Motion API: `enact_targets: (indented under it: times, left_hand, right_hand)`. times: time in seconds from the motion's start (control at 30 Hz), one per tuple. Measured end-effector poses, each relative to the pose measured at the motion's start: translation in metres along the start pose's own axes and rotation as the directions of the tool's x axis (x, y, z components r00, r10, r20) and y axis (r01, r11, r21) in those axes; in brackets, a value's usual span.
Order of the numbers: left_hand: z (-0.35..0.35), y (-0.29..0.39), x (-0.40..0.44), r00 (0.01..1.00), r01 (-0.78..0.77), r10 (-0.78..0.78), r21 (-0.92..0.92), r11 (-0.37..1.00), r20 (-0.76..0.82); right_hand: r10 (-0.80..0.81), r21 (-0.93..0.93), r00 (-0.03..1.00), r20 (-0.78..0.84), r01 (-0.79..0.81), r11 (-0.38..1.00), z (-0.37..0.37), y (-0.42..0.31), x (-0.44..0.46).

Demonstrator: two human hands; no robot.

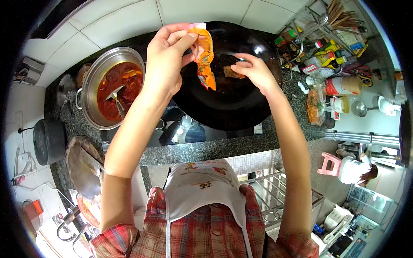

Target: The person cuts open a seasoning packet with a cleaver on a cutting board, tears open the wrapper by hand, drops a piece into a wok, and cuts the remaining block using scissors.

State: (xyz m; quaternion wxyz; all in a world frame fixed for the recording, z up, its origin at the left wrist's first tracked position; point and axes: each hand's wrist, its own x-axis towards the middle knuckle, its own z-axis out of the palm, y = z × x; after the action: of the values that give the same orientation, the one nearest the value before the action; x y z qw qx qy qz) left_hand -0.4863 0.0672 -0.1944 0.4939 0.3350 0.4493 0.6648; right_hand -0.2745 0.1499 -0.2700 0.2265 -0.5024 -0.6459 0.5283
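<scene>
My left hand (pixel 165 60) is raised over the left side of a black wok (pixel 223 116), its thumb and fingers pinched on the top of a limp plastic packet (pixel 205 56). Orange paste smears the packet, which hangs down over the wok. Above the wok's middle, my right hand (pixel 257 73) is closed on a small flat brown piece (pixel 233 72) whose kind I cannot make out. To the left, a steel pot (pixel 86 101) holds red sauce with darker pieces. A metal spoon (pixel 115 93) leans in that sauce.
The wok stands on a black cooktop (pixel 185 133) in a speckled counter (pixel 215 150). Bottles, jars and a chopstick rack (pixel 320 26) crowd the right side. At left are a dark round appliance (pixel 49 142) and a wooden board (pixel 79 165). Behind, another person (pixel 355 170) is near a pink stool (pixel 329 164).
</scene>
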Motion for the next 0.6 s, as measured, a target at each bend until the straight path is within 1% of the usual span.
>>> enact_targets:
  times: [0.03,0.07,0.1,0.13,0.17,0.2,0.27,0.3,0.33,0.4,0.43,0.47,0.5,0.53,0.6]
  left_hand:
    - [-0.001,0.002,-0.001,1.000,0.003,-0.003,0.000,1.000,0.000]
    - [-0.001,0.003,-0.002,1.000,0.006,-0.006,0.000,1.000,0.001]
    - [-0.001,0.005,-0.002,1.000,0.007,-0.007,0.003,1.000,0.003]
    - [-0.001,0.007,-0.003,1.000,0.018,-0.018,-0.056,0.998,0.005]
    - [-0.001,0.009,-0.004,1.000,0.030,-0.029,-0.116,0.993,0.009]
    - [-0.002,0.008,-0.003,0.999,0.031,-0.029,-0.117,0.993,0.014]
    - [-0.006,0.005,0.001,0.992,0.124,-0.126,-0.289,0.949,0.012]
    - [-0.004,0.005,0.000,0.991,0.127,-0.130,-0.327,0.937,0.011]
    - [-0.004,0.003,0.001,0.991,0.130,-0.131,-0.328,0.936,0.018]
    - [-0.005,-0.002,0.003,0.983,0.175,-0.180,-0.443,0.879,0.030]
    - [-0.004,-0.004,0.004,0.983,0.178,-0.182,-0.442,0.879,0.036]
    - [-0.002,-0.005,0.002,0.983,0.164,-0.183,-0.494,0.854,0.010]
    - [0.000,-0.006,0.001,0.982,0.148,-0.186,-0.544,0.826,-0.015]
    - [0.001,-0.004,-0.002,0.982,0.156,-0.190,-0.543,0.825,-0.008]
    - [0.002,0.001,-0.012,0.990,0.134,-0.084,-0.537,0.833,0.116]
  right_hand:
    - [-0.021,-0.238,0.999,-0.035,0.012,0.971,-0.003,0.002,0.003]
    - [-0.050,-0.462,0.997,-0.065,0.014,0.887,-0.006,-0.007,0.001]
    - [-0.015,-0.440,0.999,-0.047,-0.007,0.898,-0.009,-0.016,-0.001]
    - [-0.016,-0.439,0.999,-0.049,-0.007,0.898,-0.009,-0.021,-0.006]
    - [-0.089,-0.170,0.988,0.129,0.110,0.979,-0.006,-0.024,-0.017]
    - [-0.205,0.126,0.940,0.274,0.176,0.976,-0.002,-0.029,-0.029]
    - [-0.212,0.221,0.896,0.391,0.132,0.966,0.011,-0.044,-0.056]
    - [-0.249,0.266,0.900,0.357,0.157,0.951,0.021,-0.043,-0.061]
    - [-0.328,0.309,0.901,0.285,0.237,0.921,0.031,-0.040,-0.066]
    - [-0.306,0.446,0.927,0.215,0.186,0.876,0.040,-0.049,-0.075]
    - [-0.314,0.481,0.943,0.114,0.224,0.848,0.043,-0.050,-0.077]
    - [-0.469,0.437,0.881,-0.067,0.449,0.780,0.049,-0.048,-0.072]
    - [-0.377,0.511,0.925,-0.054,0.350,0.785,0.044,-0.048,-0.073]
    - [-0.282,0.581,0.959,-0.032,0.248,0.775,0.037,-0.049,-0.075]
    - [-0.288,0.607,0.957,-0.038,0.251,0.754,0.025,-0.050,-0.075]
